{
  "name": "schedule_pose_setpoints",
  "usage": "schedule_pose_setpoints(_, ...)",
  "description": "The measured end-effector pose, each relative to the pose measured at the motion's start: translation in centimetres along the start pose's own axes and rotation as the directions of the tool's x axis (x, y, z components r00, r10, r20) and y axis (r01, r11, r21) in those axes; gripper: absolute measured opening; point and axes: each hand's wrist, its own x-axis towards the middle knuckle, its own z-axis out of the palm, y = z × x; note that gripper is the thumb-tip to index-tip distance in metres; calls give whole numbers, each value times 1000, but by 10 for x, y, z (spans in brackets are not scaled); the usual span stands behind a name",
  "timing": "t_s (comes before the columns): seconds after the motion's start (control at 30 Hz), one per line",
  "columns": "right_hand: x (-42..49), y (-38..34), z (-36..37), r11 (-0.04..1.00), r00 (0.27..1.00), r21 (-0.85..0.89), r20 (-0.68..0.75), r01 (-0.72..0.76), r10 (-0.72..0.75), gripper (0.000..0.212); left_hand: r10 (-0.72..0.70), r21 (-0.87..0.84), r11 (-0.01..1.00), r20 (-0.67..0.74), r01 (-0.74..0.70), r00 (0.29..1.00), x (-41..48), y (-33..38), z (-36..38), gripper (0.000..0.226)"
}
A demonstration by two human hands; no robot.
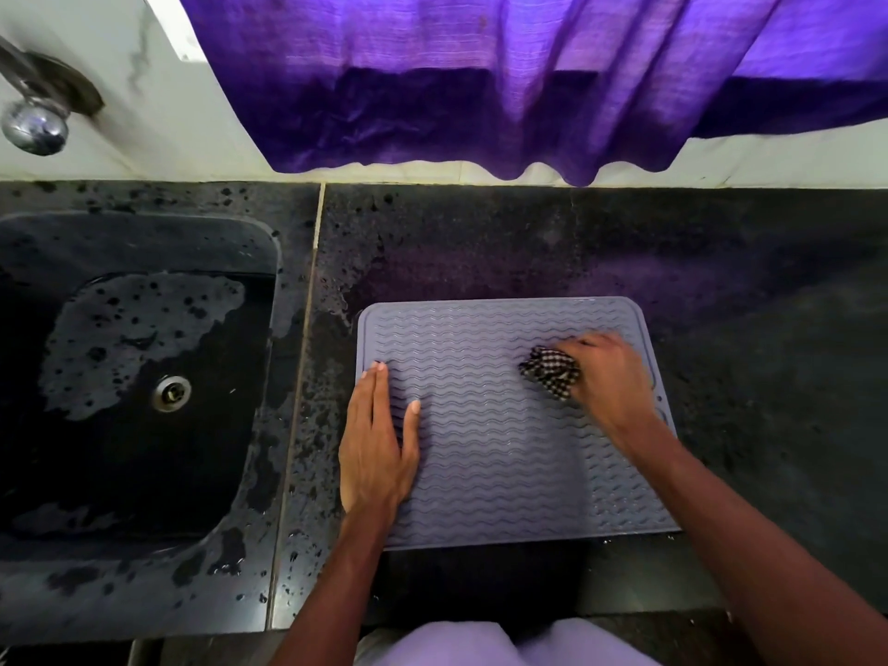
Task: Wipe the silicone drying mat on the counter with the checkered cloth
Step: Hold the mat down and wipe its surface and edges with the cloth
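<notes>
Cloth bunched in right hand near mat's right edge.

Dim purple backlight, motion-blurred right hand

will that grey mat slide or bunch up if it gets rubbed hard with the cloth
Probably floppy: the mat is thin and lies flat on the counter. It may slide, since water beads the counter beside it, likely why the left hand presses it flat. The checkered cloth bunched in the right hand looks soft.
</notes>
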Motion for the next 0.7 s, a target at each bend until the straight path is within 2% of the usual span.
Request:
schedule_pose_setpoints(0.13, -2, 29, -17, 989, 990, 53, -17, -140, 141, 38, 39, 31, 999, -15, -38, 999, 0, 1, 2, 64)
schedule_pose_setpoints(0.2, 4, 30, -20, 981, 979, 109, -113, -159, 171, 39, 37, 38, 999, -15, -36, 999, 0, 1, 2, 66)
schedule_pose_setpoints(0.3, 26, 27, -23, 987, 966, 101, -213, -124, 143, 35, 43, 25, 999, -27, -42, 999, 0, 1, 2, 65)
schedule_pose_setpoints(0.4, 49, 32, -20, 994, 973, 42, -204, -98, 105, 28, 49, 17, 999, -46, -49, 998, 0, 1, 2, 65)
schedule_pose_setpoints(0.5, 56, 39, -8, 997, 981, 7, -177, -78, 78, 29, 53, 30, 998, -56, -52, 997, 0, -1, 4, 66)
schedule_pose_setpoints(0.7, 50, 45, 7, 996, 971, 17, -221, -91, 93, 33, 60, 77, 996, -62, -55, 996, 1, -6, 11, 69)
